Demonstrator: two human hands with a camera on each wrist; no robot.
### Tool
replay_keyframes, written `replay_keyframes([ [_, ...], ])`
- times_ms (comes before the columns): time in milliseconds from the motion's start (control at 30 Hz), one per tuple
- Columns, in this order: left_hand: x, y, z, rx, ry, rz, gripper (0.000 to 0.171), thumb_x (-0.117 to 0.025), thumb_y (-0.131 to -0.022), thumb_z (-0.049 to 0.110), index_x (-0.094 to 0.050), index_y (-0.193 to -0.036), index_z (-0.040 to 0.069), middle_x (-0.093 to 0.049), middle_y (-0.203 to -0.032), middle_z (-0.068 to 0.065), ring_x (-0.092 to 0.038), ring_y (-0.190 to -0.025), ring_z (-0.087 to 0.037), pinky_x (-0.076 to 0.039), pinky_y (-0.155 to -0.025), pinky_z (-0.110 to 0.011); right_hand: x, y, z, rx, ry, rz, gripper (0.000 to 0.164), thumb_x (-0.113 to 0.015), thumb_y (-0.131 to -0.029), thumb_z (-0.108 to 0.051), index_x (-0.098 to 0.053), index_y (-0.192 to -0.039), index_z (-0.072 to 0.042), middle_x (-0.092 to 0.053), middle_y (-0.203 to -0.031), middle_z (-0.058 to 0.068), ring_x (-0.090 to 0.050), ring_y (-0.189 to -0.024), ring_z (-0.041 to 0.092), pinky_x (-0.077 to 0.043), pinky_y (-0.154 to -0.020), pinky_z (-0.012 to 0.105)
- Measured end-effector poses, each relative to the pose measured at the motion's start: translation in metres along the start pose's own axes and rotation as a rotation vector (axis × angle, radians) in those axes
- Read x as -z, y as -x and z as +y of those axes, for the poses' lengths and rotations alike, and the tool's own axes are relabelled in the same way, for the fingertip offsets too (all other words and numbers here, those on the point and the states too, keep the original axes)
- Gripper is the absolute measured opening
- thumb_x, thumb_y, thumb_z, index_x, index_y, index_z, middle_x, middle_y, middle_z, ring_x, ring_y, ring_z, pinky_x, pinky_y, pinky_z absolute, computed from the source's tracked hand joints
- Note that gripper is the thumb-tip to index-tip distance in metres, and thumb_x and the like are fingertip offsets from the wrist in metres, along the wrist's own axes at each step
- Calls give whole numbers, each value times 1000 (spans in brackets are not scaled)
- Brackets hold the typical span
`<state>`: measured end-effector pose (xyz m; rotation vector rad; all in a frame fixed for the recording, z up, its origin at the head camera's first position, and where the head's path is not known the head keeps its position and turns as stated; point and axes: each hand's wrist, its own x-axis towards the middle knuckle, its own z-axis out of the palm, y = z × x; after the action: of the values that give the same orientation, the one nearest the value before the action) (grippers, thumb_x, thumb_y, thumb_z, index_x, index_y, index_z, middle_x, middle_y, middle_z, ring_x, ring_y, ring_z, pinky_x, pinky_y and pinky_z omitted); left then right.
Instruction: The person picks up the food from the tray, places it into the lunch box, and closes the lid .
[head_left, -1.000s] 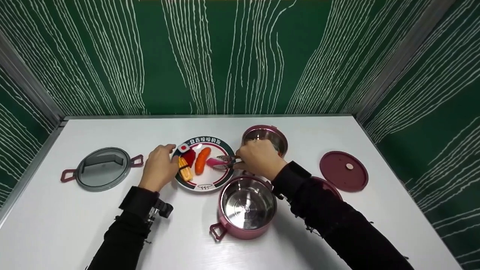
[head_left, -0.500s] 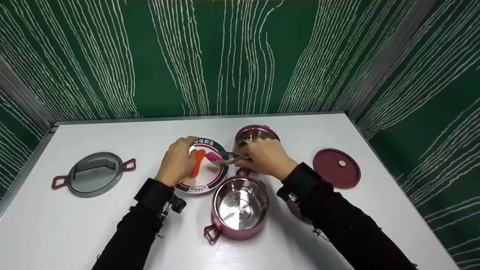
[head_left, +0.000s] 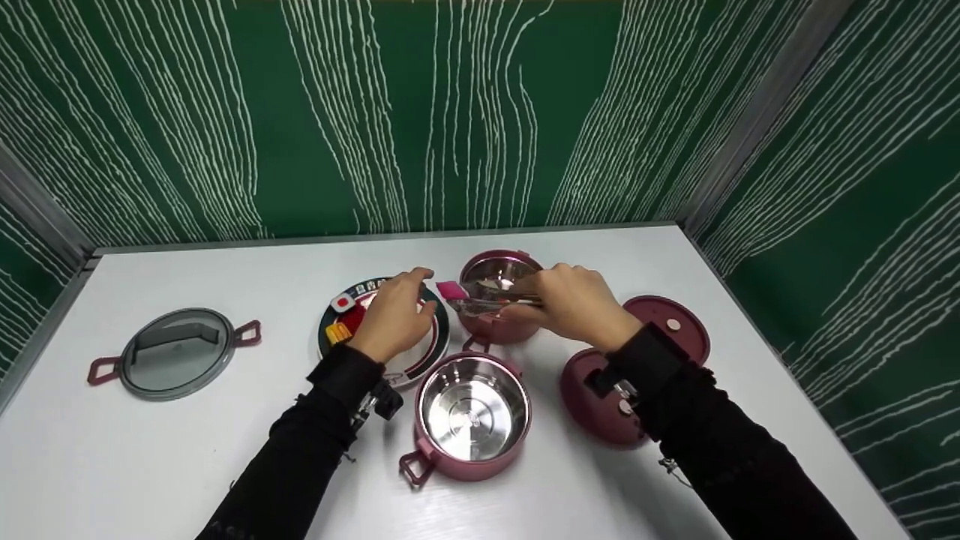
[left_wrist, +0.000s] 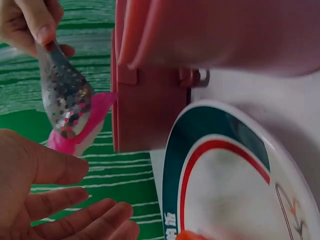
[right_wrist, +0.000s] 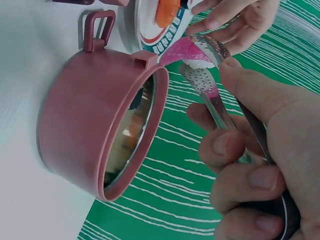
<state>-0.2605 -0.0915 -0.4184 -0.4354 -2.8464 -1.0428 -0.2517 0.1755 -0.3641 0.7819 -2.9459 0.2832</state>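
My right hand (head_left: 574, 304) grips metal tongs (right_wrist: 216, 106) with perforated heads. Pinched between those heads is a pink and white toy food piece (left_wrist: 102, 107), raised near the rim of the back pink pot (right_wrist: 75, 115). Inside that pot, something orange and something dark show dimly. My left hand (head_left: 397, 315) hovers over the plate (head_left: 441, 341) with fingers spread, holding nothing. On the plate lie a toy sushi roll (head_left: 343, 302), a yellow piece (head_left: 337, 332) and a red piece (head_left: 354, 315). My left hand hides the orange sausage-shaped piece (right_wrist: 167, 11) from the head view.
A second pink pot (head_left: 469, 469), with bare steel inside, stands in front of the back one. At left lies a glass lid (head_left: 178, 356) with red handles. Two dark red lids, one nearer (head_left: 589, 401) and one farther (head_left: 686, 330), lie at right.
The pink piece in the tongs has risen off the plate and gone right to the back pot. My left hand has moved right, across the plate. The head view has shifted slightly.
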Motion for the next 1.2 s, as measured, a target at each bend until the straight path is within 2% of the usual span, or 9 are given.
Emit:
replay_keyframes([
  [133, -7, -5, 1, 0, -2, -25, 47, -68, -101, 12, -59, -145, -3, -70, -130, -26, -66, -123, -40, -55, -109, -53, 4, 3, 6, -9, -20, 8, 32, -77, -97, -50, -84, -98, -19, -75, -79, 1, -64, -71, 21, -55, -62, 51],
  [267, -10, -6, 3, 25, -39, -105, 54, -65, -104, 18, -54, -154, 2, -64, -148, -24, -59, -140, -38, -51, -117, -53, 7, 5, 17, -57, -25, 9, 34, -76, -98, -51, -85, -100, -18, -77, -83, 3, -64, -70, 22, -53, -62, 48],
  [333, -10, -5, 4, 27, -51, -152, 57, -64, -106, 20, -50, -159, 5, -57, -158, -21, -52, -149, -37, -46, -123, -53, 6, 5, 23, -88, -28, 6, 36, -76, -98, -51, -85, -106, -17, -79, -88, 5, -63, -71, 23, -51, -62, 46],
  [467, -10, -3, 6, -7, -53, -224, 60, -62, -108, 19, -44, -164, 9, -43, -169, -20, -43, -157, -37, -39, -129, -52, 3, 6, 37, -143, -13, -1, 42, -75, -99, -51, -84, -118, -15, -83, -105, 9, -67, -79, 27, -52, -63, 46],
  [600, -12, -2, 7, -54, -57, -273, 61, -61, -108, 18, -42, -165, 10, -35, -172, -20, -42, -156, -40, -41, -126, -54, -1, 4, 46, -193, 11, -12, 43, -75, -99, -50, -84, -117, -12, -82, -106, 12, -69, -82, 30, -53, -64, 49],
  [833, -16, -3, 8, -114, -85, -292, 59, -61, -107, 16, -44, -163, 4, -39, -169, -22, -48, -151, -42, -47, -122, -53, -7, -4, 54, -243, 50, -30, 35, -76, -98, -48, -85, -99, -14, -77, -87, 9, -66, -77, 30, -51, -62, 48],
  [1033, -18, -3, 11, -134, -73, -292, 60, -61, -106, 15, -43, -162, 2, -40, -168, -23, -48, -151, -41, -48, -121, -51, -16, -10, 55, -239, 81, -29, 33, -78, -98, -43, -85, -95, -11, -79, -88, 13, -71, -78, 34, -54, -62, 51],
  [1100, -20, -4, 11, -137, -70, -295, 60, -61, -107, 15, -43, -162, 1, -39, -168, -23, -58, -141, -42, -52, -117, -48, -19, -12, 55, -243, 85, -28, 33, -79, -97, -43, -84, -93, -10, -79, -87, 14, -71, -77, 35, -55, -61, 52],
  [1200, -21, -5, 13, -137, -75, -297, 60, -61, -107, 15, -42, -162, 1, -39, -169, -23, -58, -141, -43, -53, -114, -48, -22, -13, 54, -247, 89, -27, 33, -80, -97, -43, -83, -91, -10, -78, -85, 14, -70, -76, 35, -55, -61, 52],
])
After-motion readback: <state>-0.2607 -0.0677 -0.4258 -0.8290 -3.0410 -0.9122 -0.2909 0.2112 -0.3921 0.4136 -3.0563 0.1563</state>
